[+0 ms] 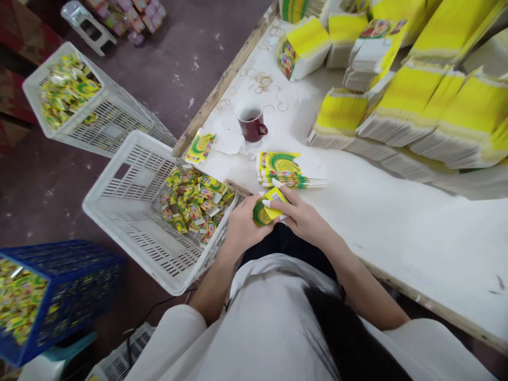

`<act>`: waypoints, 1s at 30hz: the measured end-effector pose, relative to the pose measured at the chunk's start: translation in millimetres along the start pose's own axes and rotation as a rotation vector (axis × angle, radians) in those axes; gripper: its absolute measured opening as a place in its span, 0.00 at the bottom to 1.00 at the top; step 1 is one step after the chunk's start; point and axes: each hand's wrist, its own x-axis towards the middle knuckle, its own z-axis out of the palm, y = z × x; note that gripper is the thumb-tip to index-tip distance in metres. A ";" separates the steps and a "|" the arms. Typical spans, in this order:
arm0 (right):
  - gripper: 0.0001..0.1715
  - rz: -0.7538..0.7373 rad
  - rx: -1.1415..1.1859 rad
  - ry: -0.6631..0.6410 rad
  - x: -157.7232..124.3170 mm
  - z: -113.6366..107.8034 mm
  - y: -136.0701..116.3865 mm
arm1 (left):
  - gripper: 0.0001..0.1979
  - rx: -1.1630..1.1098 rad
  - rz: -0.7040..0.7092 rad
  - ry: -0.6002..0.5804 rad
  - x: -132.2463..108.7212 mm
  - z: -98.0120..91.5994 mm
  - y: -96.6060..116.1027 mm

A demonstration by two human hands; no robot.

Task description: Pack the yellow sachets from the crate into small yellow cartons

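Note:
Between my two hands, at the table's near edge, is a small yellow and green carton [265, 209] with a barcode. My left hand [246, 223] wraps round its left side. From the right, my right hand [300, 216] grips it, with white coverings on the fingertips. Just beyond lies a stack of flat, unfolded cartons [280, 166] on the white table [381, 222]. To the left of my left hand, a white plastic crate [133, 211] holds many small folded cartons [194, 203].
A dark red mug [251, 127] stands beyond the stack, near loose rubber bands [260, 80]. Bundled yellow cartons [428, 100] fill the table's far right. Another white crate [119, 119], a blue crate [79, 286] and a stool [89, 26] stand on the floor.

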 end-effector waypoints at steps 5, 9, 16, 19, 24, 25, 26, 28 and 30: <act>0.18 -0.096 0.029 -0.088 8.5 -21.5 -0.3 | 0.30 -0.048 0.002 -0.085 4.2 -11.0 -5.2; 0.16 -0.079 0.045 -0.117 12.6 -25.1 -5.1 | 0.29 0.001 0.032 -0.075 8.3 -13.5 -3.6; 0.34 -0.012 0.124 0.040 10.7 7.5 -8.6 | 0.29 0.094 0.072 -0.029 13.1 -9.3 -0.1; 0.38 0.019 0.193 0.137 16.4 2.6 -0.8 | 0.31 0.073 0.052 -0.019 10.9 -6.4 -2.5; 0.22 0.330 -0.215 0.363 36.1 -23.3 32.6 | 0.32 0.187 -0.169 0.179 -6.7 -33.7 -37.9; 0.20 0.392 -0.296 0.372 39.9 -26.2 39.3 | 0.35 0.270 -0.256 0.284 -12.2 -44.1 -50.1; 0.18 0.442 -0.356 0.356 43.2 -27.7 45.0 | 0.40 0.348 -0.326 0.380 -17.9 -54.5 -62.7; 0.13 0.494 -0.421 0.297 48.5 -27.7 53.3 | 0.44 0.393 -0.392 0.471 -28.5 -70.9 -84.7; 0.10 0.498 -0.435 0.260 52.1 -26.1 57.5 | 0.40 0.327 -0.398 0.466 -35.8 -75.6 -96.7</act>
